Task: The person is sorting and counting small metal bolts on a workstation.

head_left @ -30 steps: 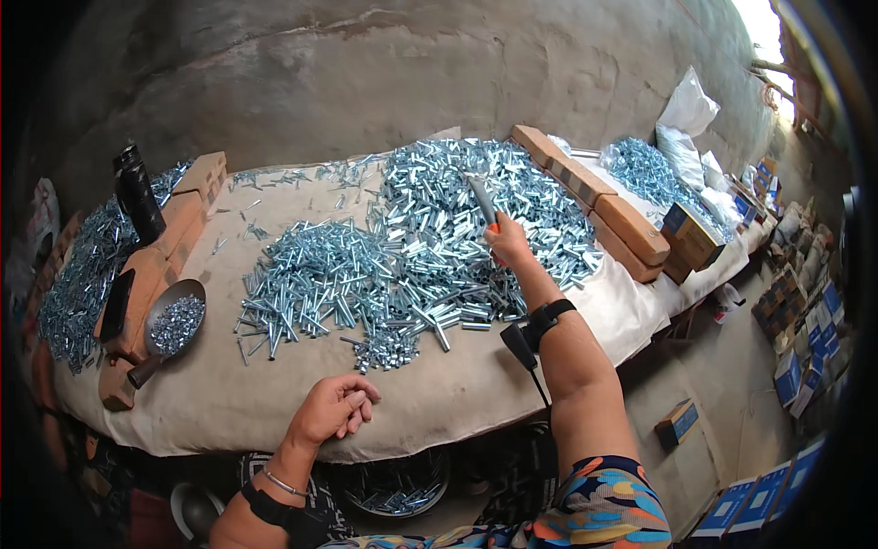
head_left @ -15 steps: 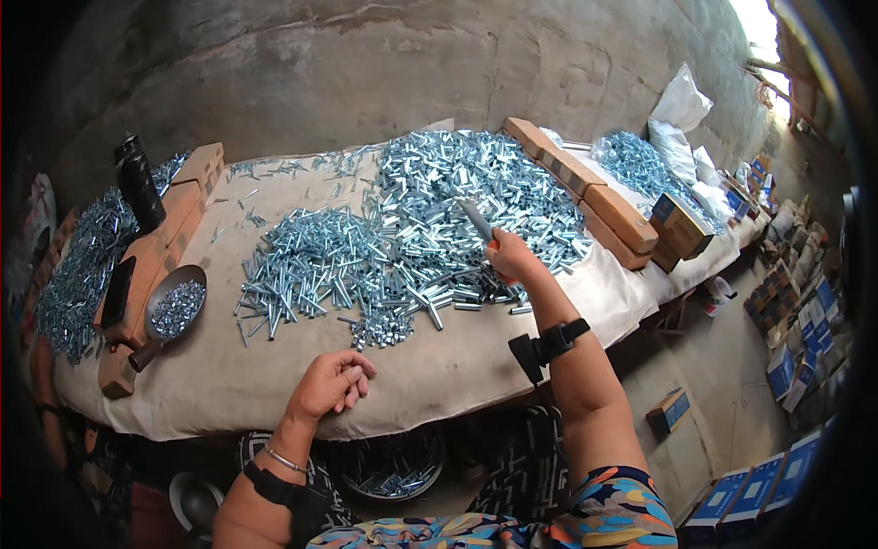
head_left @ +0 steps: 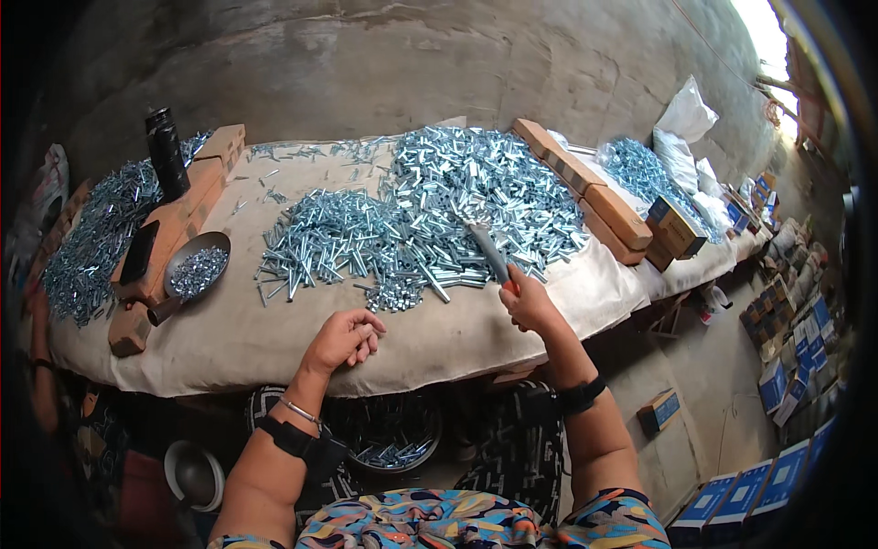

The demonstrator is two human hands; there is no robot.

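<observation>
My right hand grips the red handle of a tool with a long grey metal blade. The blade's tip lies at the near side of a wide heap of short shiny metal tubes. Loosely curled, my left hand rests on the pale cloth near the table's front edge, with nothing visible in it. Just beyond it is a small cluster of tiny metal pieces. Behind that cluster, slimmer metal rods or bolts form a second heap.
Brick rows border the work area. On the left are a pan of small metal parts, a phone and a black bottle. More metal heaps lie outside both rows. A basin sits below the table; blue boxes stand right.
My right hand has drawn the tool back toward me, out of the middle of the tube heap. My left hand stays curled on the cloth. The view has shifted slightly.
</observation>
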